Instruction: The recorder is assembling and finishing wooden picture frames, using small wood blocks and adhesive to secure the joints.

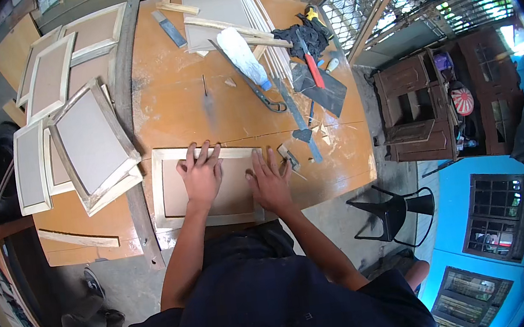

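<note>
A pale wooden frame with a brownish backing panel [233,186] lies flat at the near edge of the orange-brown tabletop [170,96]. My left hand [202,178] rests on it, fingers stretched over the far rail. Toward the frame's right end, my right hand [270,182] lies with its fingers spread along that corner. Neither hand grips anything that I can see. Just right of my right hand sits a small metal-and-wood tool [288,156], whose kind I cannot make out, among wood shavings.
Finished-looking frames [93,144] are piled at the left, beyond a long wooden bar [131,127]. Farther off lie a handsaw [246,78], a red-handled knife [314,67], thin white strips [257,28] and a black cloth [306,39]. A black chair [394,214] stands right of the table.
</note>
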A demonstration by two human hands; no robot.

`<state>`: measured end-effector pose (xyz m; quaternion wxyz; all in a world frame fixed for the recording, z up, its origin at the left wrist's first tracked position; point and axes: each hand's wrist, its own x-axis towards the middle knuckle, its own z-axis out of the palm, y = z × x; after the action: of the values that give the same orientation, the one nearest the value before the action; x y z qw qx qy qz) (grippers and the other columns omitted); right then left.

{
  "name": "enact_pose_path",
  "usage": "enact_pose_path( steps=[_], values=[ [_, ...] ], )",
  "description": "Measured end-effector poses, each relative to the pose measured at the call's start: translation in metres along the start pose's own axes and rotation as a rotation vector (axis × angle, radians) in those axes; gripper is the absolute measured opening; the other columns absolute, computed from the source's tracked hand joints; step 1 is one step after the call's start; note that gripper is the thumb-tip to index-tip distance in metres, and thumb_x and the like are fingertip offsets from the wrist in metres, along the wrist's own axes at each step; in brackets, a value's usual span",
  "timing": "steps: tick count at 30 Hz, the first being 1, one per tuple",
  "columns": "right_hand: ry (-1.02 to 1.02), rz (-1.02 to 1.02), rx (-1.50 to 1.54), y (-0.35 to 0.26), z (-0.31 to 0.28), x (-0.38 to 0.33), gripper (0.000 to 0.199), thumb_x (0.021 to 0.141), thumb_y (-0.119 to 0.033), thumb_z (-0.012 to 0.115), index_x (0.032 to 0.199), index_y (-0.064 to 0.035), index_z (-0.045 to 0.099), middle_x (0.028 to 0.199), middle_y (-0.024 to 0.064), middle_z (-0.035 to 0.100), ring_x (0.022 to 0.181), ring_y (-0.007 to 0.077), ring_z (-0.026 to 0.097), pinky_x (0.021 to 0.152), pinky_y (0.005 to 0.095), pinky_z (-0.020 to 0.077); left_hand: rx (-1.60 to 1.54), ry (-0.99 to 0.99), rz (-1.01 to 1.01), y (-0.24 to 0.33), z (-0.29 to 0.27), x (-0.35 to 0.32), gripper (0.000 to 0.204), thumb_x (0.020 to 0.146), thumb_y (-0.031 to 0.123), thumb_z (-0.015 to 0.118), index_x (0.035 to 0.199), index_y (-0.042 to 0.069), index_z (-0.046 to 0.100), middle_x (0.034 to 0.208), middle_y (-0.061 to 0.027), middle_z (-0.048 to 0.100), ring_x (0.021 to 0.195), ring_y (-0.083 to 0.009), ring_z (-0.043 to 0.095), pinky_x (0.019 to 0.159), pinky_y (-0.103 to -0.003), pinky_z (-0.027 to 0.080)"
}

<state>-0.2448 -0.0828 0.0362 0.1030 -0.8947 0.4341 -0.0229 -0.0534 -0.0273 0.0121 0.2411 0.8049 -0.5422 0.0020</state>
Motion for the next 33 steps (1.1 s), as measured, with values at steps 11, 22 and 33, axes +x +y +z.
enact_pose_path(
  steps=[11, 22, 33],
  values=[
    [-0.014, 0.084, 0.036, -0.007, -0.01, 0.009, 0.062, 0.102, -0.034, 0.051, 0.156, -0.0086, 0.033, 0.158, 0.0099, 0.042, 0.153, 0.0352, 0.024, 0.114, 0.0724, 0.0084, -0.002, -0.024, 0.019, -0.004, -0.004, 0.001, 0.038, 0.087, 0.025, 0.07, 0.125, 0.023, 0.072, 0.138, 0.0022, 0.061, 0.135, -0.0256, 0.042, 0.096, -0.051, 0.035],
    [0.229, 0.047, 0.266, 0.01, -0.008, -0.026, 0.049, 0.096, -0.02, 0.064, 0.141, -0.005, 0.053, 0.129, 0.0202, 0.063, 0.129, 0.0371, 0.054, 0.104, 0.0519, 0.0413, -0.116, -0.05, -0.088, -0.02, -0.051, -0.014, 0.05, 0.091, 0.024, 0.069, 0.14, 0.021, 0.061, 0.155, -0.0054, 0.046, 0.146, -0.0293, 0.037, 0.111, -0.054, 0.028],
    [0.016, 0.338, 0.499, 0.013, -0.022, 0.032, 0.036, 0.082, -0.025, 0.079, 0.109, -0.0036, 0.066, 0.092, 0.0142, 0.069, 0.085, 0.0362, 0.068, 0.075, 0.0489, 0.0542, -0.174, 0.04, -0.357, -0.064, -0.109, -0.056, 0.037, 0.09, 0.007, 0.066, 0.127, 0.005, 0.067, 0.135, -0.0143, 0.061, 0.124, -0.0365, 0.055, 0.107, -0.045, 0.044]
  ],
)
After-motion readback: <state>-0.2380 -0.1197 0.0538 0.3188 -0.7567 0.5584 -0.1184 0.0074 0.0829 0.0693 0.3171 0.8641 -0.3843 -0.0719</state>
